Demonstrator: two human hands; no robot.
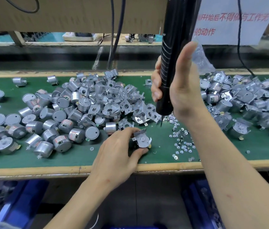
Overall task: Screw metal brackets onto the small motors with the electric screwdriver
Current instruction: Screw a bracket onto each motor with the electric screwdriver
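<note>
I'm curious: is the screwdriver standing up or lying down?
Nearly upright: the right hand grips the screwdriver, tip pointing down at the mat.

This is a factory assembly station. A long green worktop (84, 156) with a wooden edge carries heaps of identical small motors (48, 126), loose brackets (114, 103) and scattered screws (181, 142). A tall black electric screwdriver (171, 63) runs up out of view beside hanging cables (112, 38). Blue bins (23, 200) sit below, and a notice (221, 30) in red characters hangs behind.
</note>
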